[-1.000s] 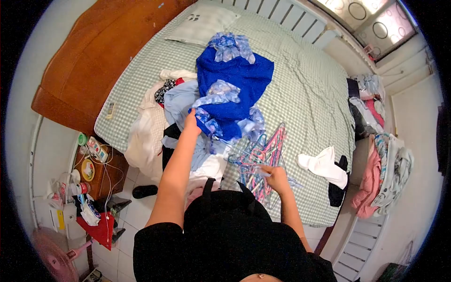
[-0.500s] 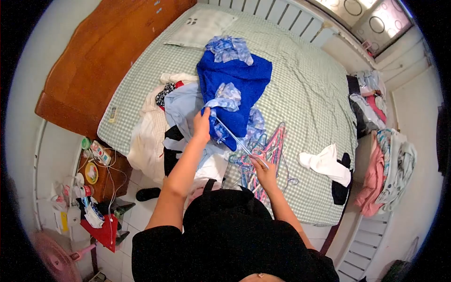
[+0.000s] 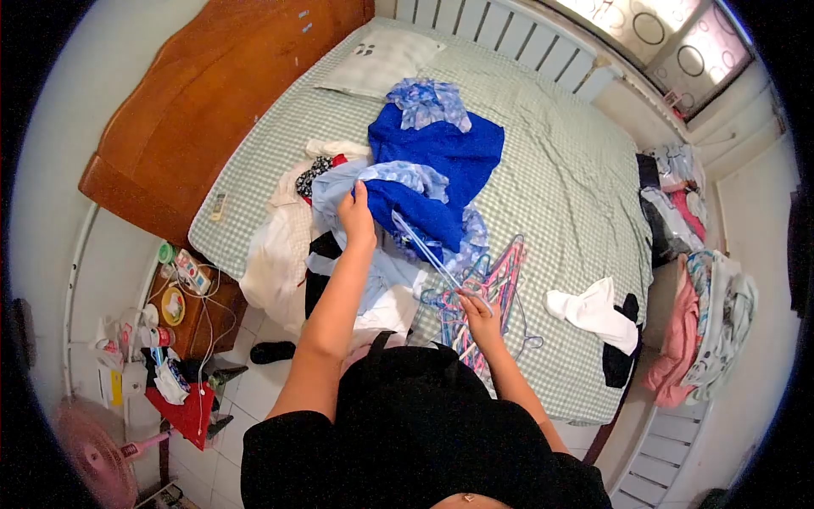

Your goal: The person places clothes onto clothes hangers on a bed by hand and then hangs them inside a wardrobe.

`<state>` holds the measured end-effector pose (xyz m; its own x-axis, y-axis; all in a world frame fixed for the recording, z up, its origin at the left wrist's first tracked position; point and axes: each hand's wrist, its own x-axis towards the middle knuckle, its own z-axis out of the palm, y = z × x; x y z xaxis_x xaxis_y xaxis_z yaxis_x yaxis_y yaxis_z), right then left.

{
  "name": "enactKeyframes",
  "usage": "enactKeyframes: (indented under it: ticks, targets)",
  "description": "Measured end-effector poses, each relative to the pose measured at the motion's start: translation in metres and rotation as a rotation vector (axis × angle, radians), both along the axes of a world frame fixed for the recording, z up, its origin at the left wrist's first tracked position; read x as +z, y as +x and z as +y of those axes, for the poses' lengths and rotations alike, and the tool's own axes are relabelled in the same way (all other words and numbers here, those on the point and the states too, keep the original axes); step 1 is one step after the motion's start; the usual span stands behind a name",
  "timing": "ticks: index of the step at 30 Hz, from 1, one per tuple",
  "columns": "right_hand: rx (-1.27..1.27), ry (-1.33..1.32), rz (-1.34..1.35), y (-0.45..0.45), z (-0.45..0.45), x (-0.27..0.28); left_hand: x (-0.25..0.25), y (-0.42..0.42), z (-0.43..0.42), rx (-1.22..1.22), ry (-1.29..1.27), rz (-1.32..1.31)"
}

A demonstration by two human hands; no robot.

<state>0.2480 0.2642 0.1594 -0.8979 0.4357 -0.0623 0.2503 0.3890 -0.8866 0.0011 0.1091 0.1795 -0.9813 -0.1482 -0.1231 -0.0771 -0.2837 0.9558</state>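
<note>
A royal-blue garment with light-blue patterned ruffles point(image 3: 441, 153) lies spread on the bed, and my left hand point(image 3: 357, 216) grips its near left edge. In my right hand point(image 3: 480, 316) is a light-blue clothes hanger point(image 3: 428, 254), its far end pointing toward the garment. Beneath and beside that hanger lies a heap of pink, blue and purple hangers point(image 3: 500, 284). Left of the garment, under my left forearm, sits a pile of clothes point(image 3: 275, 242) in cream, pale blue, black and white.
A white garment point(image 3: 585, 311) and a black one lie on the bed's right side. Folded clothes point(image 3: 704, 322) hang over a rail at the right. A pillow point(image 3: 381, 61) rests near the wooden headboard point(image 3: 186, 119). At lower left stand a cluttered nightstand point(image 3: 203, 318) and a pink fan point(image 3: 97, 454).
My left hand has drawn the garment's near edge up and left, folding it over. The hanger has come away from the garment edge in my right hand. The camera view has shifted slightly.
</note>
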Motion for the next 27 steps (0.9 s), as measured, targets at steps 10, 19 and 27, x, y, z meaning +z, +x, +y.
enactKeyframes:
  ticks: [10,19,27]
  targets:
    - [-0.141,-0.061,0.368,-0.037,-0.009,-0.027,0.025,0.022,0.001,-0.072,-0.263,0.166]
    - [-0.247,-0.1,0.353,-0.017,-0.028,0.0,0.065,0.025,-0.013,-0.01,-0.575,0.628]
    - [-0.108,-0.021,0.307,-0.034,-0.017,-0.008,0.093,0.05,0.015,-0.168,-0.452,0.735]
